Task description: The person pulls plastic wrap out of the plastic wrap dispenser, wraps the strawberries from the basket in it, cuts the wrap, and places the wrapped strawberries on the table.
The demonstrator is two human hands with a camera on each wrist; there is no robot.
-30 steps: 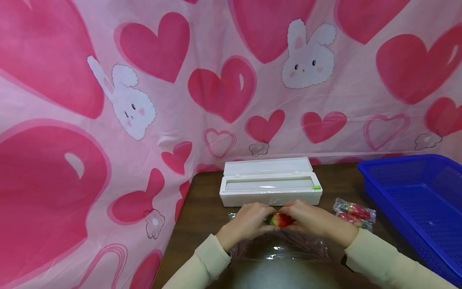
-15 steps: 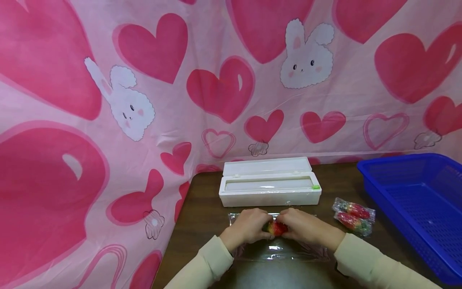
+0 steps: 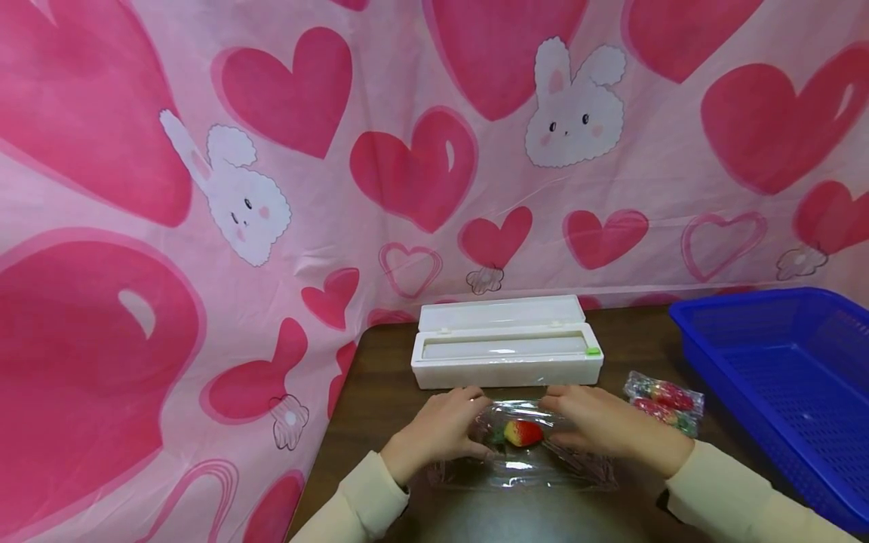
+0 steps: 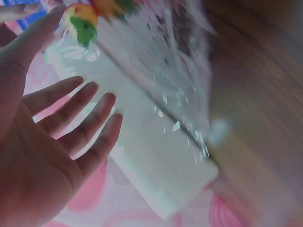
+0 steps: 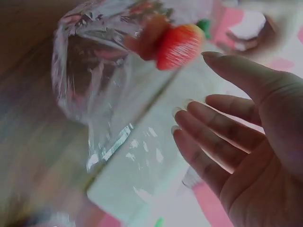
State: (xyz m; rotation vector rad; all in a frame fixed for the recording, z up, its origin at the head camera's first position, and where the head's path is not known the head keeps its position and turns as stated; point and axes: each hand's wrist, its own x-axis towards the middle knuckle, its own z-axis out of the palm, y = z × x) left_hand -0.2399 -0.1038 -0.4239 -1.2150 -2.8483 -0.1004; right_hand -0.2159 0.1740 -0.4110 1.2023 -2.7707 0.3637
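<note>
A red strawberry with a yellowish end and green leaves lies on a sheet of clear plastic film on the table. Both hands flank it, apart from the fruit. The left hand is over the film's left part, its fingers spread and bent a little in the left wrist view. Over the right part is the right hand, fingers loose and holding nothing. The strawberry shows a shiny, lined surface in the right wrist view.
Behind the hands stands a white film dispenser box, lid raised, with a green slider at its right. Strawberries wrapped in film lie to the right, beside a blue basket. A pink heart-patterned cloth hangs behind.
Earlier both hands held the strawberry between their fingers and lowered it toward the film. Now they have let go and moved apart, leaving the fruit on the film.
</note>
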